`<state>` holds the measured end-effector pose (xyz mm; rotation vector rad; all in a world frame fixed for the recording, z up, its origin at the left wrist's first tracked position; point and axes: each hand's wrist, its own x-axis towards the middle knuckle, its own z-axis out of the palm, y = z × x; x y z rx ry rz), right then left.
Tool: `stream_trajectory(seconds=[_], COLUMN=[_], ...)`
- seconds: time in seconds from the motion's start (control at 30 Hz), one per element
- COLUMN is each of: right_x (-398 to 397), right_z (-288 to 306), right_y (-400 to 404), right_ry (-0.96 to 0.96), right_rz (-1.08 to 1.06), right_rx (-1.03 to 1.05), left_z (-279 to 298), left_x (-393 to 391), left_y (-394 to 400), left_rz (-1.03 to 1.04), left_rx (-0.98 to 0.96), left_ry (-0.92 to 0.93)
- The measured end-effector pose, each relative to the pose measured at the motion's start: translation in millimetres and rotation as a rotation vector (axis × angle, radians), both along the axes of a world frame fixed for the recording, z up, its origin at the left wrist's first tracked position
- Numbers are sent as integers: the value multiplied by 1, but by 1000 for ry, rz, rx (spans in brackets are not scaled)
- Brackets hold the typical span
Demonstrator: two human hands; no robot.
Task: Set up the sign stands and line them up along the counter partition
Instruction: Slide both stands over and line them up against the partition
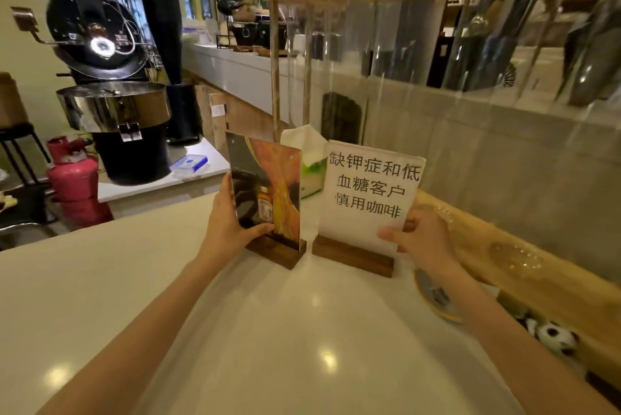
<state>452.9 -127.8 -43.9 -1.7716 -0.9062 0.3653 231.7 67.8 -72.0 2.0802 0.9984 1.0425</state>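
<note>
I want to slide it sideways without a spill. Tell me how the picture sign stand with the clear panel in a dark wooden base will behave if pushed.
The picture sign stand is tall on a narrow wooden base, so a push high up probably tips it. The glossy white counter looks slick, so a low push likely slides it. The clear panel seems stiff in the left hand.

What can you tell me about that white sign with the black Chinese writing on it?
The white text sign is a pale sheet printed with three rows of bold black Chinese characters, standing upright in a dark wooden base on the glossy white counter. Its upper edge looks slightly wavy. The right hand pinches its lower right corner, thumb in front. It stands just right of a colourful picture sign on a similar base, close beside it, near the clear plastic partition.
</note>
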Motion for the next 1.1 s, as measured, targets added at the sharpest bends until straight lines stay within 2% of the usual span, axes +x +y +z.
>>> stream_trajectory(seconds=[0.47, 0.9, 1.1], right_x=[18, 30, 31], right_z=[-12, -21, -26], right_y=[-17, -25, -24], right_ry=[-44, -226, -249], right_rz=[-124, -281, -305], right_rx=[40, 50, 67], left_z=[4, 4, -1], left_x=[80, 137, 150], left_y=[5, 19, 24], left_rz=[-113, -220, -232], left_rx=[10, -9, 16], left_ry=[-18, 42, 57])
